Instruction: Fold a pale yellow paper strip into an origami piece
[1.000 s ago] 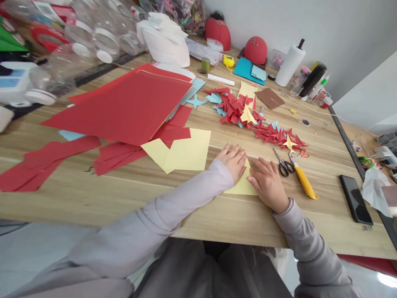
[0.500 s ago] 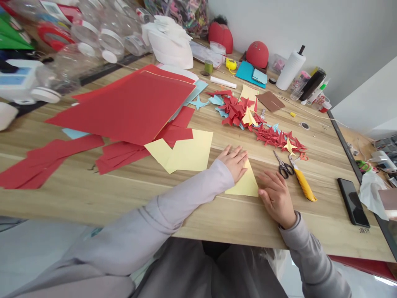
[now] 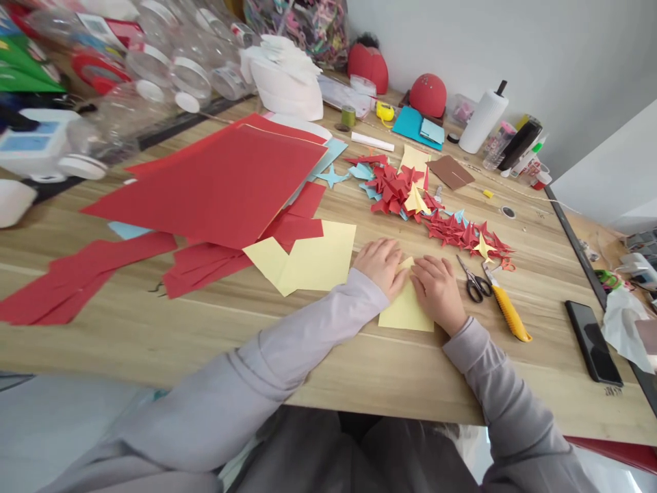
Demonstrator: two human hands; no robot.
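A piece of pale yellow paper (image 3: 407, 313) lies on the table in front of me, its upper end narrowing to a point between my hands. My left hand (image 3: 378, 267) grips the upper left edge, fingers bent and thumb on the paper. On the opposite edge, my right hand (image 3: 437, 289) is closed on the paper with curled fingers; its fingertips are partly hidden. More yellow paper (image 3: 328, 257) lies left of my left hand. Black-handled scissors (image 3: 476, 286) and a yellow utility knife (image 3: 510, 311) rest to the right of my right hand.
Large red sheets (image 3: 215, 178) and red strips (image 3: 92, 274) cover the left side. Behind my hands spreads a pile of folded red paper stars (image 3: 395, 188), with some blue and yellow ones. A phone (image 3: 593, 342) lies at right; plastic bottles (image 3: 189, 75) crowd the back left.
My right hand has moved up and left from beside the paper onto its upper right edge. The left hand has shifted slightly left, its flat fingers now bent. The view has tilted slightly.
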